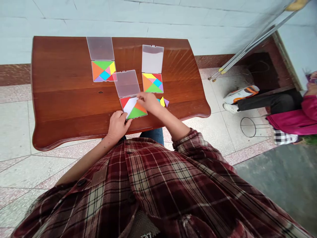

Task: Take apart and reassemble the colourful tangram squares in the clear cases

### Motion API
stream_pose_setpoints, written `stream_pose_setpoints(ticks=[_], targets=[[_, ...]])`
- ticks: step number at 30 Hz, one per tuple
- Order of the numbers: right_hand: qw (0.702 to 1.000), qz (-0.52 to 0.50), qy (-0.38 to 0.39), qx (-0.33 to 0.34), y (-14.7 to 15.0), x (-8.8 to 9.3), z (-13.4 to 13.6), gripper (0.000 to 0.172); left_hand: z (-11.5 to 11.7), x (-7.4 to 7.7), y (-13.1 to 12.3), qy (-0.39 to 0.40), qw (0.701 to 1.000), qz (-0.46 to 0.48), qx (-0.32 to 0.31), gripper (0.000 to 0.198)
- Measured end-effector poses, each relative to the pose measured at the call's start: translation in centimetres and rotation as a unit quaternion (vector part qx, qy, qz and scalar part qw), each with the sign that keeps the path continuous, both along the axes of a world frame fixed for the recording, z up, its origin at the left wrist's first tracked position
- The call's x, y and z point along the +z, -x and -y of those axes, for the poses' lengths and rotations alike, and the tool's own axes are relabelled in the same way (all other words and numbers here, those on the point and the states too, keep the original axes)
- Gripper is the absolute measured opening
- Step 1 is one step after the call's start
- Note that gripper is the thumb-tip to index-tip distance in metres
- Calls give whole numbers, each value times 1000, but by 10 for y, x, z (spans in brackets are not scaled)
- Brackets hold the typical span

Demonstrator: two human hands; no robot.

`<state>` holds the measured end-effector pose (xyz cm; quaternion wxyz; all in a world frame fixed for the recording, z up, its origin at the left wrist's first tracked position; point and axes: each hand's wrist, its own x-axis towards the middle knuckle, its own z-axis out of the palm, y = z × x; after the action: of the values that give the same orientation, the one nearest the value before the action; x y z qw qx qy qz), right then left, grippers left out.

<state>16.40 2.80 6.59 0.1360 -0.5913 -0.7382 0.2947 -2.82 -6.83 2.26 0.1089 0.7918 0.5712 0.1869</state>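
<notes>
In front of me lies a square tangram case (134, 111) with its clear lid (126, 83) folded back. Red, orange and green tangram pieces lie in it, and a white band of its base shows between them. My left hand (118, 125) grips the near left corner of this case, thumb along the front edge. Over its far right part, my right hand (148, 101) has its fingers drawn together in a pinch; whatever is between them is hidden. Just right of that hand lie loose tangram pieces: a yellow one (162, 101), a purple one (166, 102) and a partly covered blue one.
Two more open cases with filled tangrams, one at back left (103, 70) and one at right (153, 83), lie on the brown wooden table (66, 105). A wall runs behind it. Crutches (247, 49) lean at right, where another person (289, 110) sits.
</notes>
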Motion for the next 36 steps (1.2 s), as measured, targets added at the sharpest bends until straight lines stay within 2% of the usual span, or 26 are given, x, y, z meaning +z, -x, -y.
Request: stream_pose_setpoints(ticks=[3, 5, 8, 10, 12, 15, 18, 21, 24, 27, 30, 36], targets=[[993, -65, 82, -47, 41, -15, -5, 31, -1, 0, -1, 8, 1000, 3, -5, 26], [984, -110, 116, -83, 53, -21, -6, 38, -1, -1, -1, 15, 1000, 7, -10, 27], [972, -156, 147, -97, 47, -24, -7, 40, -2, -2, -1, 17, 1000, 9, -12, 27], [979, -144, 121, -83, 34, -22, -6, 36, -2, -3, -1, 14, 1000, 9, -13, 28], [994, -84, 61, -40, 19, -16, -6, 36, -1, -3, -1, 12, 1000, 13, -14, 28], [995, 37, -13, 89, 3, -2, -6, 43, -1, -3, -2, 14, 1000, 14, -13, 25], [962, 152, -19, 228, 0, 13, -9, 52, 0, -1, -3, 17, 1000, 7, -9, 23], [920, 253, 5, 300, 4, 22, -14, 53, 1, 1, -3, 16, 1000, -10, -5, 24], [890, 314, 11, 331, 9, 28, -18, 47, 1, 1, -3, 11, 1000, -25, 0, 24], [873, 337, 10, 351, 12, 32, -20, 35, 1, 1, -3, 5, 999, -35, 5, 24], [868, 339, 8, 362, 14, 34, -21, 27, 1, -1, -3, -10, 999, -36, 5, 25], [871, 332, 2, 363, 15, 27, -28, 27, 0, -7, -2, -26, 999, -24, 3, 26]])
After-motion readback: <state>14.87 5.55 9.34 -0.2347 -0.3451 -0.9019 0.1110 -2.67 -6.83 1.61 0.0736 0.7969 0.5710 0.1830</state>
